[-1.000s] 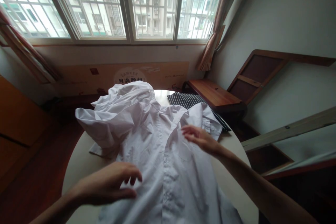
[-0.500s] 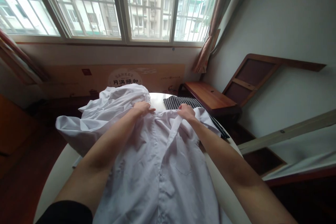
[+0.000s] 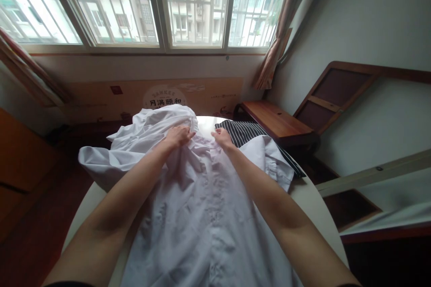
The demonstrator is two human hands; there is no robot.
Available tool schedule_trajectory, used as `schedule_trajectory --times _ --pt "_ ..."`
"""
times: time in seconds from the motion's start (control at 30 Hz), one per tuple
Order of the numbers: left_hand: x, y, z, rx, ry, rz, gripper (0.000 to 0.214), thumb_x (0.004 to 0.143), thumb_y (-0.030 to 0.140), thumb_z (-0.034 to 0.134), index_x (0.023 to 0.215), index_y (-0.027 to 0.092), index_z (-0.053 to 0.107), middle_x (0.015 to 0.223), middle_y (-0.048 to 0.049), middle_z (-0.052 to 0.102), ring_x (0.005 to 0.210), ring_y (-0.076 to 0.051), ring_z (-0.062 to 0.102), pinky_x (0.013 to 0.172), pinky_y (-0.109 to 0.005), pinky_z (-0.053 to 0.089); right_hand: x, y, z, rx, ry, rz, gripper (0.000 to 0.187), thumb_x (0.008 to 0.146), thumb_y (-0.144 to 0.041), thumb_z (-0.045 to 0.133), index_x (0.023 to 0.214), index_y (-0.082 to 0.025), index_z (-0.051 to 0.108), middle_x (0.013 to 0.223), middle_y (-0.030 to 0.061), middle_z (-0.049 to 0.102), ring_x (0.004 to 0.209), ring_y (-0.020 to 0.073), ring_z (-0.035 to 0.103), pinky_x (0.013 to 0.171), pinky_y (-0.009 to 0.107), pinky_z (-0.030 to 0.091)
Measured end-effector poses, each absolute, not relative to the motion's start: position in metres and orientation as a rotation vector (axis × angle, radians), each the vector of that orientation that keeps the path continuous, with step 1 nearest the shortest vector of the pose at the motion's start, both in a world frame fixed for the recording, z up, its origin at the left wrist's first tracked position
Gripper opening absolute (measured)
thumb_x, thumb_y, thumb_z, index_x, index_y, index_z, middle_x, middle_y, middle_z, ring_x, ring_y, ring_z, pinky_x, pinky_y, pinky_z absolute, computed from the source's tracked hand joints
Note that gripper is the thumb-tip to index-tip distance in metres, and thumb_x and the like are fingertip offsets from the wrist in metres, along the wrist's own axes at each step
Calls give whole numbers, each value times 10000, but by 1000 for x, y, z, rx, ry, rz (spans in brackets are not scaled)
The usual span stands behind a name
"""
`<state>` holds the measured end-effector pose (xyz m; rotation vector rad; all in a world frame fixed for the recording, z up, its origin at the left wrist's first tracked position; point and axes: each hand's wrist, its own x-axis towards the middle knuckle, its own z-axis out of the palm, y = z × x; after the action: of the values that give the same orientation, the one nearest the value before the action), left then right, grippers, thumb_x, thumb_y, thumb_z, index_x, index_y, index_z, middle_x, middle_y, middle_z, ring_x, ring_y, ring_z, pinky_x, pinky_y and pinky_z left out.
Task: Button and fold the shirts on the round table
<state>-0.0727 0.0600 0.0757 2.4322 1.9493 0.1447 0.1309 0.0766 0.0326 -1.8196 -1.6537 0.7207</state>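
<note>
A white button-up shirt (image 3: pixel 202 206) lies front-up along the round white table (image 3: pixel 316 202), collar at the far end. My left hand (image 3: pixel 178 135) is closed on the shirt's collar area on the left side. My right hand (image 3: pixel 222 136) is closed on the collar on the right side, a short gap from the left hand. Both arms stretch out over the shirt's body. A heap of crumpled white cloth (image 3: pixel 144 139) is bunched at the far left, touching the shirt.
A black-and-white striped garment (image 3: pixel 245 130) lies at the table's far right, partly under the shirt's sleeve. Behind it stand a low wooden bench (image 3: pixel 276 121) and a leaning wooden frame (image 3: pixel 336 94). A printed cardboard sheet (image 3: pixel 202 94) leans under the window.
Both hands reached from the shirt's middle to its collar and closed on it. In the last half second the right hand moved inward, bringing the collar sides closer together.
</note>
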Motion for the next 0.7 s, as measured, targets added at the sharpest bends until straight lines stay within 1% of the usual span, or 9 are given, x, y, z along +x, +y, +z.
schedule_trajectory --times 0.1,0.2,0.3,0.37,0.43,0.47,0.53,0.6,0.7 --pt "-80 63 75 2468 1829 208 365 905 290 324 1038 177 645 1129 -112 635 1006 -246 593 882 -344 443 158 84 32 -1798 -1615 669 372 865 -208 454 1224 -144 529 1224 122 585 1123 193 556 944 289 407" --pt "-83 69 75 2520 1751 196 304 803 202 439 1004 198 667 1126 -87 620 1026 -234 565 901 -319 428 175 86 31 -1761 -1660 748 423 790 -177 564 1211 -136 558 1244 132 577 1116 196 560 911 269 422" --pt "-80 73 77 2604 1654 78 260 698 224 556 920 184 684 1070 -95 625 1018 -270 538 890 -354 419 176 82 26 -1734 -1699 893 478 691 -196 687 1152 -106 594 1145 134 628 994 211 610 805 263 467" --pt "-75 73 79 2611 1617 22 225 665 252 590 855 174 682 992 -96 638 998 -288 533 862 -367 415 174 79 23 -1703 -1717 1011 388 627 -155 717 1004 -92 647 950 98 680 828 197 634 704 255 481" --pt "-71 73 83 2540 1595 9 170 658 261 598 787 176 669 893 -78 648 948 -275 549 815 -338 415 174 77 24 -1644 -1718 1122 243 600 -101 695 840 -95 656 744 46 665 665 159 610 609 238 469" --pt "-69 74 85 2478 1575 11 145 661 264 598 762 179 658 844 -64 647 901 -257 561 776 -314 417 176 76 27 -1608 -1708 1157 207 600 -82 674 803 -104 644 682 22 641 614 139 589 579 226 458" --pt "-68 76 88 2339 1513 32 126 670 294 609 721 180 627 750 -35 629 778 -214 568 676 -274 407 181 75 34 -1533 -1668 1183 233 611 -75 643 835 -130 613 649 -17 606 572 107 557 554 205 444" --pt "-69 80 90 2256 1430 112 172 637 326 659 663 173 584 660 -13 582 669 -176 539 591 -252 380 188 75 43 -1393 -1577 1227 290 618 -97 647 890 -158 570 678 -35 595 584 93 555 573 199 451" --pt "-72 84 88 2219 1335 262 229 595 328 706 674 165 566 649 6 544 615 -138 505 543 -228 366 200 77 54 -1164 -1389 1301 323 611 -157 689 886 -181 522 729 -34 593 609 97 569 602 219 471"
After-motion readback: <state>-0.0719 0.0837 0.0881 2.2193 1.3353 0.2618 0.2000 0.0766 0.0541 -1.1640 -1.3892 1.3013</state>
